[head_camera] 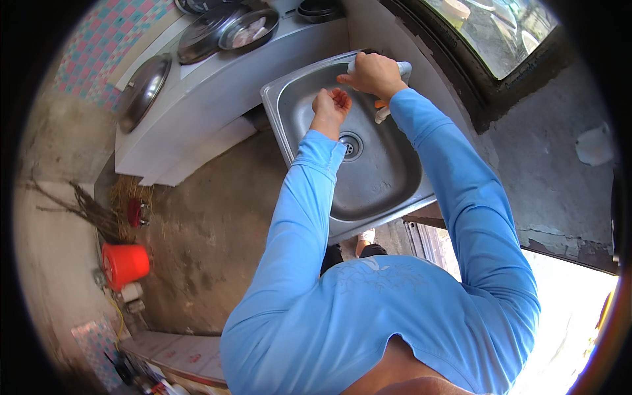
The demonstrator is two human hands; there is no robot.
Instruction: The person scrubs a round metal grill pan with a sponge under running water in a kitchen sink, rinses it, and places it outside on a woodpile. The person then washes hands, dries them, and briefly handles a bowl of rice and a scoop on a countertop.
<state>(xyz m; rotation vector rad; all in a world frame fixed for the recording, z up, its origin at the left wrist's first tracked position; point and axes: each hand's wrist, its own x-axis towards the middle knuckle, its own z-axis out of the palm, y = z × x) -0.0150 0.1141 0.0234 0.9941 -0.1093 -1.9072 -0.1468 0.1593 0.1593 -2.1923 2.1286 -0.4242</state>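
Note:
My right hand is wrapped around a pale blue-white plastic bottle, which lies sideways over the back of the sink. Most of the bottle is hidden under the fingers. Just left of it and lower, my left hand is cupped with its fingers loosely curled, and nothing can be seen in its palm. Both hands are above a stainless steel sink, whose round drain shows beside my left cuff. A white tap with an orange handle juts out beneath my right wrist.
On the white counter at left are a metal lid, a large metal pan and a bowl with pale pieces. A red bucket stands on the floor near twigs. A window is at upper right.

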